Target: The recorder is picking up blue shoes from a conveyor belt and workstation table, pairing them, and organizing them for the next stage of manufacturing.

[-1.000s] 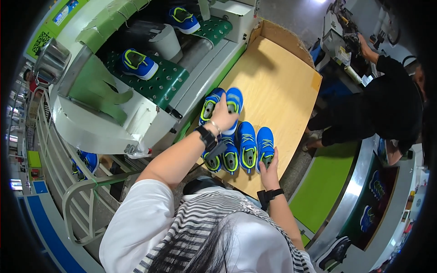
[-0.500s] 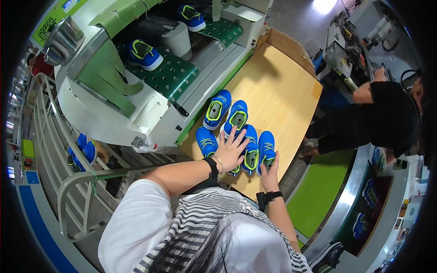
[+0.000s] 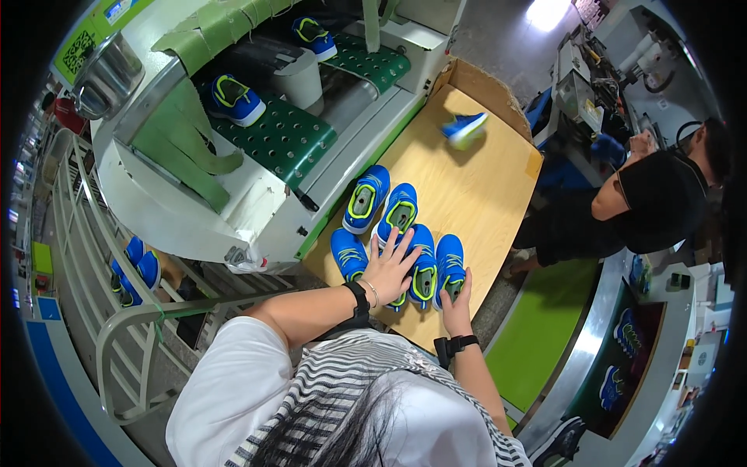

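Observation:
Several blue sports shoes with lime-yellow collars stand in a cluster on a light wooden board. My left hand (image 3: 389, 270) is spread flat over the middle of the cluster, with its fingertips on a centre shoe (image 3: 402, 204) and part of a neighbouring shoe hidden beneath. My right hand (image 3: 459, 302) is closed around the heel of the rightmost shoe (image 3: 450, 261), its thumb and fingers on either side. Left of that is another shoe (image 3: 423, 268). At the cluster's far left are a shoe (image 3: 368, 194) and a nearer shoe (image 3: 349, 251), partly covered by my left hand.
A motion-blurred shoe (image 3: 465, 131) is over the far end of the board (image 3: 490, 179). Left of it, a machine carries shoes on a perforated green belt (image 3: 288, 148). A metal rack (image 3: 128, 335) stands at left. A co-worker (image 3: 661, 187) is at right beside a green-topped bench (image 3: 545, 335).
A blurred shoe has appeared over the far end of the board. The shoes on the belt have shifted slightly left. The co-worker's posture has changed. My hands keep their places on the shoes.

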The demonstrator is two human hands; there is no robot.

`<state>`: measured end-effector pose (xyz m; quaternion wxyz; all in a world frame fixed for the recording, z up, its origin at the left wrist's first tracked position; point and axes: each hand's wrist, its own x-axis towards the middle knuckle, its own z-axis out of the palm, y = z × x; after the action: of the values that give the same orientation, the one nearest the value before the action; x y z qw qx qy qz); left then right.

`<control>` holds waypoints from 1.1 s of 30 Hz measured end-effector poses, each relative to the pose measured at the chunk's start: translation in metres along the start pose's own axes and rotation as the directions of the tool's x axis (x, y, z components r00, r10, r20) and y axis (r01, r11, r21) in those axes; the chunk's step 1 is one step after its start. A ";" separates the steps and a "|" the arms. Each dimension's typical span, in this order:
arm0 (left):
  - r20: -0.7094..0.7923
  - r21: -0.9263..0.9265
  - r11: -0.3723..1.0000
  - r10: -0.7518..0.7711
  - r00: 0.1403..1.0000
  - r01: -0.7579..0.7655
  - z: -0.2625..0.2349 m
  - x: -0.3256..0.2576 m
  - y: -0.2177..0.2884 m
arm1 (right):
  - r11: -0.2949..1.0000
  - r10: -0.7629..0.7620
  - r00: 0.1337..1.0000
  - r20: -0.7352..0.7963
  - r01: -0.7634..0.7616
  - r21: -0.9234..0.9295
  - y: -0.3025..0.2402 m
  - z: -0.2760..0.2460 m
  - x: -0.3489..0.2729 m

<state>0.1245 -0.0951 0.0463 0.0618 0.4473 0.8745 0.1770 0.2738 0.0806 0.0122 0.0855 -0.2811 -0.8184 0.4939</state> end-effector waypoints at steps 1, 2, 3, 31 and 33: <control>0.000 -0.012 1.000 -0.016 1.000 0.016 -0.005 0.001 0.003 | 1.000 0.024 1.000 0.018 -0.024 0.001 -0.002 -0.001 -0.001; -0.022 0.011 1.000 -0.015 1.000 0.015 -0.011 0.002 0.006 | 1.000 0.029 0.999 0.023 -0.029 0.010 -0.004 -0.002 -0.002; -0.022 0.014 1.000 -0.011 1.000 0.011 -0.016 0.006 0.008 | 1.000 0.028 0.999 0.019 -0.028 0.013 -0.001 -0.003 -0.003; 0.036 -0.851 0.411 -0.575 0.817 0.327 0.104 0.394 -0.133 | 1.000 -0.005 0.996 -0.094 0.003 -0.018 -0.013 0.011 0.000; 0.236 -0.856 0.336 -0.423 0.875 0.394 0.117 0.360 -0.058 | 0.997 0.080 0.996 -0.038 -0.079 0.012 0.005 0.002 -0.003</control>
<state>-0.1016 0.1931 -0.0660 0.3145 0.1125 0.7354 0.5896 0.2768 0.0794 0.0076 0.0830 -0.3225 -0.8021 0.4958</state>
